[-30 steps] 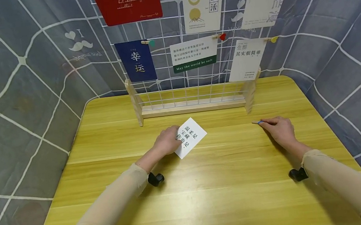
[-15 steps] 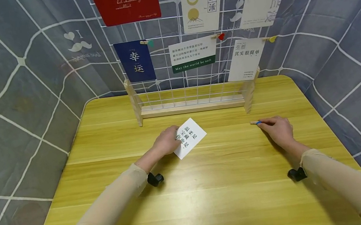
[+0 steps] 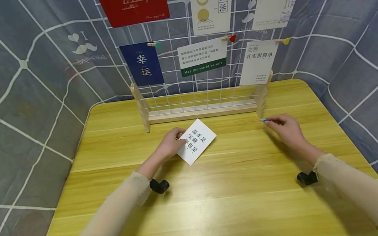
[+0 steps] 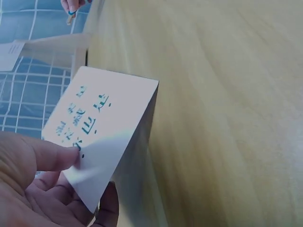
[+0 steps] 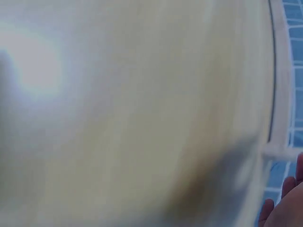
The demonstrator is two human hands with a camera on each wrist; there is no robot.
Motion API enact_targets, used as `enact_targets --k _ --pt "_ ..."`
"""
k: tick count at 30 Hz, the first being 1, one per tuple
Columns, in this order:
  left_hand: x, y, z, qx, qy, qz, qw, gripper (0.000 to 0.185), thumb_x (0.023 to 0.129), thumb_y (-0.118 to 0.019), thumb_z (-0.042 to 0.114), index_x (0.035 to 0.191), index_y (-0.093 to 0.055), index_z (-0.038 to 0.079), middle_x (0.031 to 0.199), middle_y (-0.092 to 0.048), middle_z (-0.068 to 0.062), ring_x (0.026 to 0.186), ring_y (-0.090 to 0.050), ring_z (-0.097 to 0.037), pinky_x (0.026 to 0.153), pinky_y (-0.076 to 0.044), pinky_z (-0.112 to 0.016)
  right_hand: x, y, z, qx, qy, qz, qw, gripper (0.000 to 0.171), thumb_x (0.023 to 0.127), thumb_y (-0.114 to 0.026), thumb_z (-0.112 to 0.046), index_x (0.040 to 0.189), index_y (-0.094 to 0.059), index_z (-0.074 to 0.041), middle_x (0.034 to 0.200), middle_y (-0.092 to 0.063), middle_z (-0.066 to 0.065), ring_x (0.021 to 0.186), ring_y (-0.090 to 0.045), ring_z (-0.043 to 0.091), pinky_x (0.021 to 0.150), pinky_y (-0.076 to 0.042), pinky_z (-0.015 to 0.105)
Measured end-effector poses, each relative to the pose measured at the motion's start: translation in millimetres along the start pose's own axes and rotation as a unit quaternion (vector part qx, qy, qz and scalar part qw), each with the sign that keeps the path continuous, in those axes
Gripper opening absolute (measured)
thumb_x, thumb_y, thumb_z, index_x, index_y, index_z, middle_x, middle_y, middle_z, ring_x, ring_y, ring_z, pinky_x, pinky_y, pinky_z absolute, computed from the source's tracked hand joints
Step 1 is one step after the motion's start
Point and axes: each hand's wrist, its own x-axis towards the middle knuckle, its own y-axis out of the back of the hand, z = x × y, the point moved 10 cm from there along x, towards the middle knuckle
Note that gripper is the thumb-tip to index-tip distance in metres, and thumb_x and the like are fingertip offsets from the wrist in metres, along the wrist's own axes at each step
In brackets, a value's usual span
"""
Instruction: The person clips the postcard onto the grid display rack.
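My left hand (image 3: 168, 144) pinches a white card (image 3: 202, 135) with dark Chinese characters. In the left wrist view the thumb lies on the printed face of the card (image 4: 116, 113), fingers behind it, and the card is tilted up off the table. At the right, my right hand (image 3: 287, 130) pinches a small wooden clip with a blue decoration (image 3: 265, 120), near the rack's right foot. That clip (image 4: 71, 18) also shows at the top of the left wrist view. Only part of my right hand (image 5: 286, 205) enters the right wrist view; the clip is out of sight there.
Behind the table (image 3: 220, 208) edge stands a white wire grid rack (image 3: 186, 97) on a wooden base (image 3: 202, 113). Several cards hang on it, among them a blue card (image 3: 142, 65), a green-and-white card (image 3: 203, 56) and a red card (image 3: 132, 3), the lower ones held by small clips.
Both hands have risen slightly off the table. The card has tilted up in my left hand, and my right hand has moved the clip up and a little left towards the rack.
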Motion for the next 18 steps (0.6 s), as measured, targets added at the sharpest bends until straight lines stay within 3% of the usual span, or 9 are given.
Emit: enact_targets --k 9,13,18 --pt "7.3 20.8 0.7 -0.085 0.021 0.068 0.9938 0.037 0.099 -0.057 0.003 0.135 -0.055 -0.003 0.107 -0.060 -0.017 0.095 -0.057 -0.025 0.073 -0.047 -0.028 20.1 -18.7 -57.4 -0.034 0.056 -0.004 0.998 0.040 0.101 -0.067 -0.036 0.122 -0.073 -0.002 0.111 -0.062 0.015 0.104 -0.049 0.026 0.088 -0.039 0.040" --pt "10.0 25.6 2.1 -0.110 0.022 0.084 0.9901 0.036 0.100 -0.056 0.004 0.135 -0.054 -0.004 0.111 -0.063 -0.019 0.098 -0.058 -0.026 0.076 -0.047 -0.028 27.2 -26.8 -77.9 -0.030 0.068 -0.002 0.997 0.037 0.102 -0.067 -0.033 0.122 -0.074 -0.002 0.106 -0.056 0.014 0.108 -0.044 0.034 0.082 -0.032 0.041" --pt "14.2 31.3 2.7 -0.137 0.014 0.103 0.9851 0.032 0.101 -0.056 0.005 0.132 -0.056 -0.003 0.112 -0.064 -0.018 0.099 -0.058 -0.026 0.080 -0.047 -0.030 36.3 -40.4 -94.5 -0.014 0.077 -0.012 0.997 0.031 0.102 -0.066 -0.026 0.120 -0.074 -0.001 0.109 -0.045 0.012 0.112 -0.035 0.034 0.084 -0.030 0.040"
